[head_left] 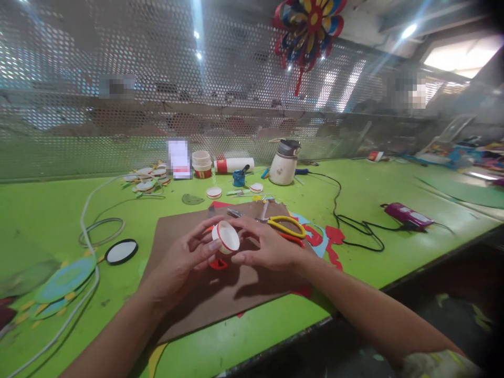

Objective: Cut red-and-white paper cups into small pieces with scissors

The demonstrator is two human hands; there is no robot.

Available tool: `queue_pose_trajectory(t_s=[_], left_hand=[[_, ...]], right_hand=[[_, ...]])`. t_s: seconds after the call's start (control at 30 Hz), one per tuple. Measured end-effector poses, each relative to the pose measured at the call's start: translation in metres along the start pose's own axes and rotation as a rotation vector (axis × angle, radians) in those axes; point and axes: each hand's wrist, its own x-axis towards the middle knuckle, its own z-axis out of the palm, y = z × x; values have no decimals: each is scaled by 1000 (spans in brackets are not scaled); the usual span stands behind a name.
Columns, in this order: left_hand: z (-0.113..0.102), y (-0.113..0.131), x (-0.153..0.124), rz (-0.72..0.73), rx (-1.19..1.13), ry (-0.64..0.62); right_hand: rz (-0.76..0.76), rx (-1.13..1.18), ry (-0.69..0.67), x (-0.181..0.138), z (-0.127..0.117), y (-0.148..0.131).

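Observation:
A shallow white paper cup piece [229,236] with a red line round its edge is tilted above the brown board [185,310]. My left hand [192,249] is closed on it, with the thumb on its near side. On the other side, my right hand [265,244] is curved with thumb and fingers apart. Whether its fingertips touch the cup piece, I cannot tell. Scissors [289,227] with yellow and orange handles lie just beyond my right hand. Beneath the cup piece, a small red cutout [218,264] rests on the board.
Red paper shapes [334,236] lie right of the board, near a black cable and a purple device [409,216]. Behind stand stacked paper cups [202,165], a blue bottle [238,178] and a white jug [284,165]. A white cable [84,220] and round cutouts [71,278] are at left.

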Motion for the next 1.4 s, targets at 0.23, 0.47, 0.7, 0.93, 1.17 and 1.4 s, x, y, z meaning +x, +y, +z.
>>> queue_pose_trajectory(t_s=[0.23, 0.47, 0.7, 0.93, 1.17, 1.4], left_hand=[[-5, -5, 6, 14, -10, -66], [-13, -7, 11, -22, -83, -25], [-11, -8, 9, -41, -74, -58], [-11, -3, 9, -7, -35, 32], [-12, 0, 12, 18, -80, 104], [-13, 4, 15, 81, -105, 164]], right_hand=[[-6, -68, 67, 0, 4, 3], [-27, -137, 66, -1, 3, 5], [-55, -163, 44, -1, 4, 3], [-8, -134, 68, 0, 4, 4], [86, -173, 190, -1, 6, 13], [90, -316, 184, -5, 2, -1]])
